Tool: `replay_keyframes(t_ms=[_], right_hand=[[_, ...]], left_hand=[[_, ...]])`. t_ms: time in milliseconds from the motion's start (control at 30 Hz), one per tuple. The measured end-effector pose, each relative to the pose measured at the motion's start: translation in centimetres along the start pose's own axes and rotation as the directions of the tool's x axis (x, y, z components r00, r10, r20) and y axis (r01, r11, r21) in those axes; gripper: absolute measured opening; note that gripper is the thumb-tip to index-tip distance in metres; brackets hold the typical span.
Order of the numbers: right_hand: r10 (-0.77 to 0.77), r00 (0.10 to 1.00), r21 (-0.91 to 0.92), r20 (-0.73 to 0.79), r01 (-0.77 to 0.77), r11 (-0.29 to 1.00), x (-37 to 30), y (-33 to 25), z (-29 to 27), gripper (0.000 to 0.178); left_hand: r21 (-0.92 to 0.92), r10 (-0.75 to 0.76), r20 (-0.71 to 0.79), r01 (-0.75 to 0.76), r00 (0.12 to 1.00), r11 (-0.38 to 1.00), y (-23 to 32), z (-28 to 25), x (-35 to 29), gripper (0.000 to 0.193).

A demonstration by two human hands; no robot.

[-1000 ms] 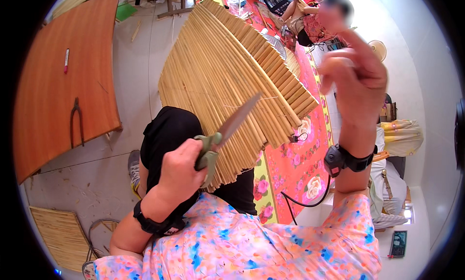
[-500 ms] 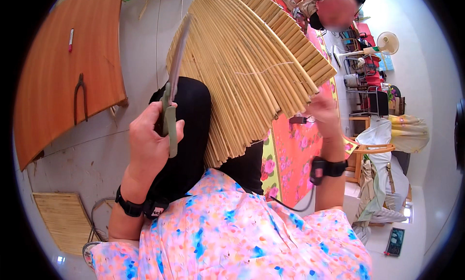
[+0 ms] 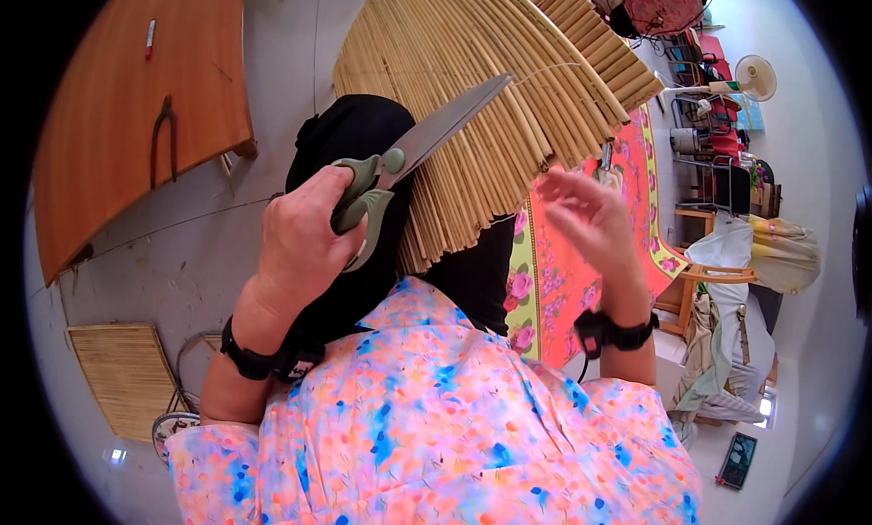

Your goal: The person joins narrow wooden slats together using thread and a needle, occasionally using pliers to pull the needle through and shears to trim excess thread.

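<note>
Green-handled scissors (image 3: 393, 161) in left hand (image 3: 304, 234), left of centre; fingers wrapped around handles, so grip is closed on them. Blades look closed together, long axis running from the hand up and right, tip overlapping the slat mat (image 3: 472, 116) at upper centre. Can't tell whether tip touches or hangs above. Mat slats run roughly upper left to lower right, so the blades lie across them in view. Thin pale strand (image 3: 554, 66) sits just beyond the tip, up and right. Right hand (image 3: 589, 214), right of centre, is nearer the slat ends at the mat's lower right edge; fingers loosely spread, slightly blurred, nothing seen in them, contact with the edge unclear. Mat rests over the dark-trousered legs. Upper left: worktop (image 3: 104, 175) with pincers (image 3: 167, 112) and marker (image 3: 150, 39), well apart from both hands.
</note>
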State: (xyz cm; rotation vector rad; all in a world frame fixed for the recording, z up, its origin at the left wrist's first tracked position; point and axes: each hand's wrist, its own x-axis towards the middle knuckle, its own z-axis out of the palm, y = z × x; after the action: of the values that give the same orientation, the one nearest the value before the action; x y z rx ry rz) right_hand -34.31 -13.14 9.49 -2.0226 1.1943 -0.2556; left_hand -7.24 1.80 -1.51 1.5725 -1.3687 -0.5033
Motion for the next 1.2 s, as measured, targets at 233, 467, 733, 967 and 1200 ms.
replay_keyframes(t_ms=[233,467,733,967,1200], right_hand=[[0.086,0.991,0.198,-0.098,-0.065,0.978,-2.4,-1.3,5.4,0.021],[0.110,0.991,0.543,0.073,-0.132,0.830,-2.6,0.2,4.2,0.009],[0.070,0.947,0.902,0.315,-0.321,0.290,-1.8,1.0,3.3,0.010],[-0.040,0.944,0.890,0.329,-0.295,0.348,-1.7,0.3,3.0,0.012],[-0.175,0.935,0.893,0.309,-0.222,0.391,-1.6,1.1,2.4,0.014]], left_hand=[[0.014,0.041,-0.009,-0.041,0.999,0.999,0.6,0.0,-0.1,0.030],[0.014,0.012,0.119,-0.013,0.993,1.000,1.5,-1.8,-1.4,0.027],[-0.141,-0.216,0.590,0.362,0.778,0.921,4.0,-3.8,-2.6,0.027],[-0.267,-0.158,0.821,0.614,0.548,0.743,5.9,-3.5,-2.6,0.038],[-0.106,-0.352,0.864,0.812,0.361,0.574,10.9,-3.7,-1.2,0.039]])
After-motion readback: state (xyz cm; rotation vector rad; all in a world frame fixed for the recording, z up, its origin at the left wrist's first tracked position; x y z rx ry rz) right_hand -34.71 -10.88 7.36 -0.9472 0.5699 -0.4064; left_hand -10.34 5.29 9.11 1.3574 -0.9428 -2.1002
